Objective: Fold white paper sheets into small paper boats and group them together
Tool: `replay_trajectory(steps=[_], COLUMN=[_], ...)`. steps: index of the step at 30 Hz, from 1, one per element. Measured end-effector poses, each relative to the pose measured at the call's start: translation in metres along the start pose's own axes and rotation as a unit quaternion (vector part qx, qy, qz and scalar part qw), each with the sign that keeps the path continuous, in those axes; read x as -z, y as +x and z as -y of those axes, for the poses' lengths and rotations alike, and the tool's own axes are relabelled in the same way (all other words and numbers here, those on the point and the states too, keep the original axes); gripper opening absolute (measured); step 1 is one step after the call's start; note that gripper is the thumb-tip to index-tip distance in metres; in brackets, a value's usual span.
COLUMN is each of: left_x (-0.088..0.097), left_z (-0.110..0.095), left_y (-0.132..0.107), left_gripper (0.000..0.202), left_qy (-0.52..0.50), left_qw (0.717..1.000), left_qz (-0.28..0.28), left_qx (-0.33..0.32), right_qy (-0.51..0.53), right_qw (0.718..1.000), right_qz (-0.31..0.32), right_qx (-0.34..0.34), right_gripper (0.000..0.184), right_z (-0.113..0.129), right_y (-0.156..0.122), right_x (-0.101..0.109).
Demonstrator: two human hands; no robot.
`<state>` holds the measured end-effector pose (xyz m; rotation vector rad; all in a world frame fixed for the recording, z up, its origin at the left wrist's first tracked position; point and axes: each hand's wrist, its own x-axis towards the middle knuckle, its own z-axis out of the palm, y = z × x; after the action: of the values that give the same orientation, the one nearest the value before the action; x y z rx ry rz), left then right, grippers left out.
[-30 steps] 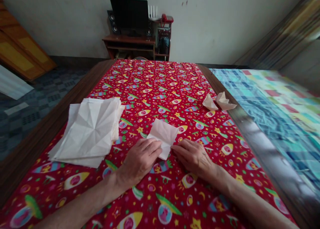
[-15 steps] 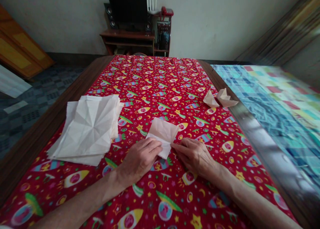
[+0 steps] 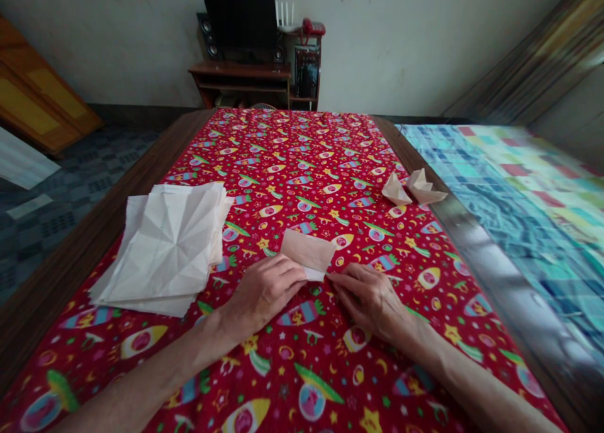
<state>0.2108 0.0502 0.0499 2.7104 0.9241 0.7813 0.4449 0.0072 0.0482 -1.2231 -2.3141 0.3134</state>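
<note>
A small folded piece of paper [image 3: 309, 252] lies in front of me on a red patterned cloth. Its upper part is beige, with a whiter strip along the near edge. My left hand [image 3: 271, 288] grips the paper's near left side, fingers together and covering that corner. At the near right corner, my right hand [image 3: 368, 294] pinches the edge between thumb and forefinger; its other fingers are curled under and partly hidden.
A stack of creased white paper sheets [image 3: 172, 238] lies to the left. Two folded paper shapes [image 3: 408, 189] stand at the right table edge. The cloth [image 3: 302, 168] covers the wooden table. Beyond are a desk with a monitor [image 3: 240, 21] and, at right, a bed [image 3: 500, 187].
The paper's near part has folded over, so it looks shorter from front to back and more rectangular. Both hands have stayed at its near corners, with only slight movement.
</note>
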Motion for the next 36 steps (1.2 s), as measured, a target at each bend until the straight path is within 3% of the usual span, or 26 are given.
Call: replay_trajectory(steps=[7, 14, 21, 27, 31, 36], left_x=[-0.004, -0.008, -0.007, -0.008, -0.008, -0.006], left_z=[-0.006, -0.013, -0.012, -0.01, -0.008, -0.007], left_y=[-0.008, -0.01, -0.004, 0.001, 0.001, 0.002], left_gripper=[0.012, 0.009, 0.021, 0.021, 0.02, 0.02], left_qy=[-0.019, -0.054, -0.04, -0.034, -0.034, -0.046], left_qw=[0.999, 0.994, 0.987, 0.983, 0.981, 0.981], left_qz=[-0.017, -0.032, -0.011, -0.004, 0.007, 0.01], left_qx=[0.019, 0.089, 0.157, 0.183, 0.193, 0.188], right_qy=[0.044, 0.033, -0.015, -0.024, -0.054, -0.09], right_qw=[0.999, 0.998, 0.998, 0.999, 0.997, 0.994], right_qz=[-0.014, -0.016, -0.025, -0.042, -0.018, 0.022], right_qx=[0.024, -0.044, -0.063, -0.014, 0.048, 0.058], right_gripper=[0.019, 0.017, 0.019, 0.018, 0.022, 0.023], right_z=[0.002, -0.001, 0.001, -0.001, 0.0, 0.005], right_y=[0.005, 0.014, 0.022, 0.015, 0.007, 0.005], right_x=[-0.01, -0.016, -0.017, -0.019, -0.016, -0.008])
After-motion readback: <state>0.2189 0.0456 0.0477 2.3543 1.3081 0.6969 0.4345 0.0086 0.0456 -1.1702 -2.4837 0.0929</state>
